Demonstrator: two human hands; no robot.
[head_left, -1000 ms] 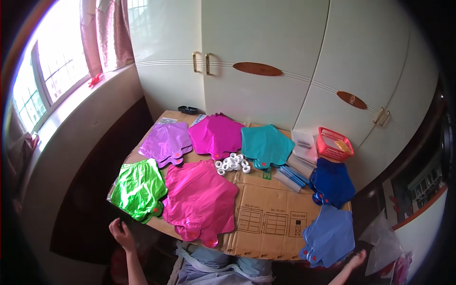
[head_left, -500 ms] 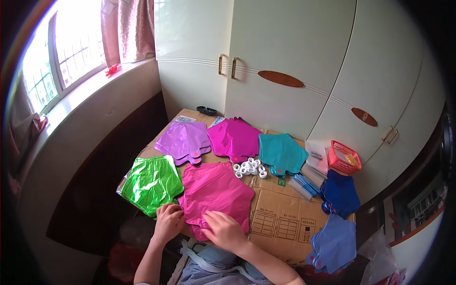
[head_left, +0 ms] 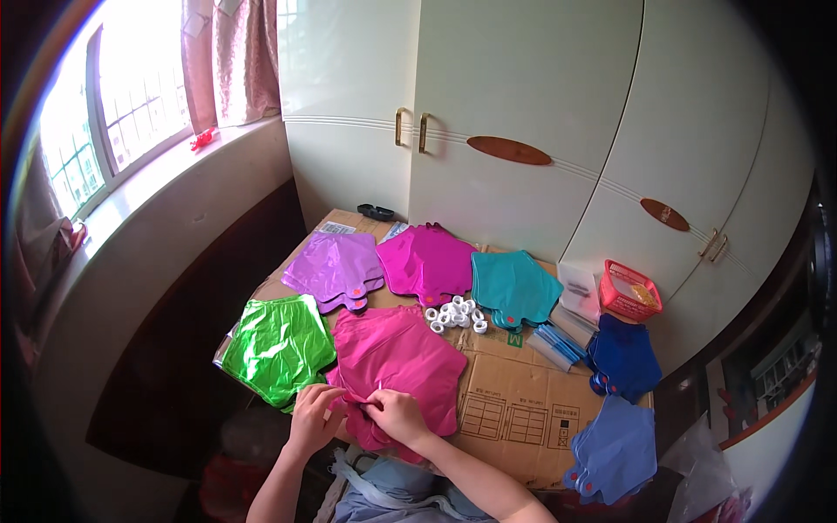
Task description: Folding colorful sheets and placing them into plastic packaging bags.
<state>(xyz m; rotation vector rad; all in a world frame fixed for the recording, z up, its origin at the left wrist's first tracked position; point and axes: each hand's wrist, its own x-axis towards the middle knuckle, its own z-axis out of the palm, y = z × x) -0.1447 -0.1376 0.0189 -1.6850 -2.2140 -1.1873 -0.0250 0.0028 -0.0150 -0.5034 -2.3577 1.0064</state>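
Pink foil balloon pinched at its near edge

Pink foil balloon [head_left: 397, 362] lies flat on the cardboard sheet [head_left: 514, 410], long axis running from the person toward the cupboard, neck at the near edge. Left hand [head_left: 312, 420] and right hand [head_left: 397, 414] both pinch that neck. Red basket [head_left: 629, 292] at the right holds something yellowish, too small to tell.

Green foil balloon [head_left: 277, 346], white rolls [head_left: 455, 314], red basket [head_left: 628, 292].

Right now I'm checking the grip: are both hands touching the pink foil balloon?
Touching. The head view shows the left hand and right hand pinching the near edge of the pink foil balloon, fingers overlapping it.
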